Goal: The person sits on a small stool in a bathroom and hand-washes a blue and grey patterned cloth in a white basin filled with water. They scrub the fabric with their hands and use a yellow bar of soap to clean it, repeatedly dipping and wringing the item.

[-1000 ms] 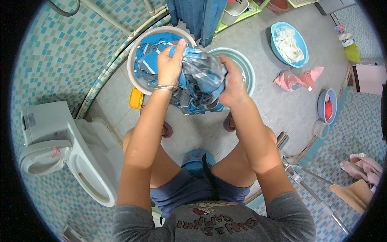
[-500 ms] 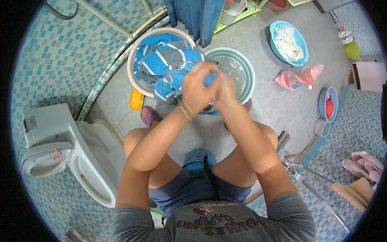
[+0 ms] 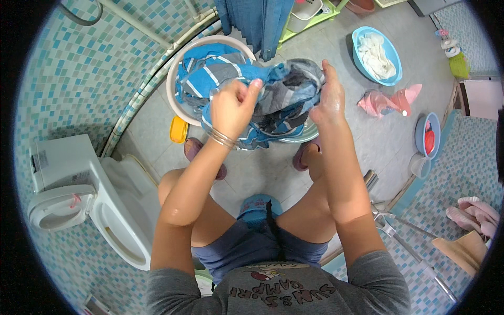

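A wet-looking blue and grey cloth [image 3: 294, 92] with white stripes is bunched between my hands. My left hand [image 3: 233, 107], with thin bangles at its wrist, is closed on the cloth at its left side. Against the right side of the bunch lies my right hand [image 3: 331, 97], its fingers stretched out and pointing away from me. More of the striped cloth fills the pale pink basin [image 3: 173, 89] at the left. Under the raised bunch stands a pale green basin [image 3: 310, 131], mostly covered; its contents are largely hidden.
A yellow container [image 3: 178, 129] sits beside the pink basin. Farther right are a blue basin [image 3: 362, 65] of white cloth, a crumpled pink plastic bag [image 3: 375, 104] and a small blue basin [image 3: 421, 139] with red items. A blue curtain [image 3: 254, 26] hangs ahead; a white toilet-like fixture [image 3: 118, 231] stands left.
My hands were pressed together over the blue cloth and have moved apart, left and right. The bunched cloth now spreads between them, covering most of the green basin.
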{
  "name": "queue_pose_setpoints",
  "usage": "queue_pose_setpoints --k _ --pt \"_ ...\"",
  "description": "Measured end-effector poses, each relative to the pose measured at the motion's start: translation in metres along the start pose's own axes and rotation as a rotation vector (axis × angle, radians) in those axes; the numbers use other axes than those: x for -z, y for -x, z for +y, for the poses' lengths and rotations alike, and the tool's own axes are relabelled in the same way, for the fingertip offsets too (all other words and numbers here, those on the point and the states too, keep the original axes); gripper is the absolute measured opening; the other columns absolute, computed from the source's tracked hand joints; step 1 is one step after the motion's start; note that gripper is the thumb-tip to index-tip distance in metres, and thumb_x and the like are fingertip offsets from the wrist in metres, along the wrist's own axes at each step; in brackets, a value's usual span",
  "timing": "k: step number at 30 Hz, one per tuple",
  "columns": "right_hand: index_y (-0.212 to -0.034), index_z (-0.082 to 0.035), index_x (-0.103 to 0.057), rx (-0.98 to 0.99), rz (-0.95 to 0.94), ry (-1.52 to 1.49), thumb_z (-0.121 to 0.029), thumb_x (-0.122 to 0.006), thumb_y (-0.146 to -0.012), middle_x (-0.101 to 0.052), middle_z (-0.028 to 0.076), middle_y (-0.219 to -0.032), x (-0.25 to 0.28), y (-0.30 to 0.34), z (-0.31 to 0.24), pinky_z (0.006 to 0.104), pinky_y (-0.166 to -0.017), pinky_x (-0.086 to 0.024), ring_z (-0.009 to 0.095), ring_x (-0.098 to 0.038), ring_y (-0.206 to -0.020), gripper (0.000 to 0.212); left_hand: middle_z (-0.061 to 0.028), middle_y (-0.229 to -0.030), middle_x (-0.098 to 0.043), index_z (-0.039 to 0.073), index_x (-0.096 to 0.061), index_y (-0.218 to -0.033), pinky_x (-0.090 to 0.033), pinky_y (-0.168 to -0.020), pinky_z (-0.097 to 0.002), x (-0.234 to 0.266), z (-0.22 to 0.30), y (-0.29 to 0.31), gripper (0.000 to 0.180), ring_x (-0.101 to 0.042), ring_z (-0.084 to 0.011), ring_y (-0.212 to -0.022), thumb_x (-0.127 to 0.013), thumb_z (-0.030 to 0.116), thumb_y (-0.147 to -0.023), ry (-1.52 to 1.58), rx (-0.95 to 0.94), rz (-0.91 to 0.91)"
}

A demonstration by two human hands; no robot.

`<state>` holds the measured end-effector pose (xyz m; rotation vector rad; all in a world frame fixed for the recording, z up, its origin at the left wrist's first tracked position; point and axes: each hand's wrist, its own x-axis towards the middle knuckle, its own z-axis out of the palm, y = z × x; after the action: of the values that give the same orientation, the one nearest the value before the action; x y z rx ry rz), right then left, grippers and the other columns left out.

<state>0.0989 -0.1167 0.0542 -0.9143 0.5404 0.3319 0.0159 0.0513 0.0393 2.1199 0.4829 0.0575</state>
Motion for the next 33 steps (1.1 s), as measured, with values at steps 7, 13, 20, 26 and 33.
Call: queue_pose_setpoints --k 7,13,20,26,33 --pt "-0.086 -0.001 -0.06 0.516 -0.404 0.901 -0.034 -0.052 -0.089 -0.059 0.018 -0.082 -0.012 0.039 0.064 0.0368 -0.07 -0.044 0.03 -0.058 -0.076 0.034 -0.0121 -0.126 -0.048 0.005 -0.036 -0.134 -0.045 -0.088 -0.0347 -0.008 0.007 -0.003 0.062 -0.055 -0.0223 -0.104 -0.05 0.046 -0.089 1.057 0.335 -0.269" --pt "-0.098 -0.002 -0.061 0.526 -0.858 0.927 -0.025 -0.061 -0.082 -0.055 0.017 -0.099 0.002 0.051 0.057 0.0392 -0.082 -0.043 0.033 -0.054 -0.094 0.029 -0.0101 -0.113 -0.054 0.005 -0.031 -0.138 -0.045 -0.083 -0.0263 0.02 -0.004 -0.02 0.072 -0.055 -0.0169 -0.099 -0.07 0.017 -0.079 0.964 0.261 -0.52" --pt "-0.111 -0.003 -0.058 0.861 -0.836 1.097 -0.019 -0.059 -0.082 -0.046 0.016 -0.128 0.01 0.024 0.047 0.0436 -0.099 -0.031 0.036 -0.04 -0.121 0.033 -0.0043 -0.105 -0.059 0.003 -0.054 -0.114 -0.046 -0.077 -0.0239 0.015 0.004 -0.009 0.04 -0.056 -0.0107 -0.093 -0.067 0.023 -0.082 0.945 0.311 -0.643" --pt "-0.102 -0.006 -0.063 0.583 -0.725 0.974 -0.01 -0.058 -0.08 -0.06 0.015 -0.108 0.01 0.017 0.029 0.0326 -0.085 -0.045 0.03 -0.059 -0.097 0.023 -0.0019 -0.093 -0.063 0.004 -0.06 -0.104 -0.047 -0.07 -0.022 0.017 -0.017 -0.016 0.027 -0.059 -0.0085 -0.084 -0.067 0.015 -0.08 0.95 0.24 -0.494" --pt "-0.107 -0.004 -0.059 0.652 -0.391 1.681 -0.008 -0.06 -0.073 -0.059 0.018 -0.103 0.032 -0.001 0.034 0.0418 -0.081 -0.049 0.035 -0.058 -0.096 0.035 -0.0138 -0.115 -0.058 0.0 -0.049 -0.121 -0.042 -0.095 -0.0436 0.045 -0.008 -0.01 0.043 -0.054 -0.0284 -0.11 -0.06 -0.002 -0.079 1.525 0.029 -0.545"
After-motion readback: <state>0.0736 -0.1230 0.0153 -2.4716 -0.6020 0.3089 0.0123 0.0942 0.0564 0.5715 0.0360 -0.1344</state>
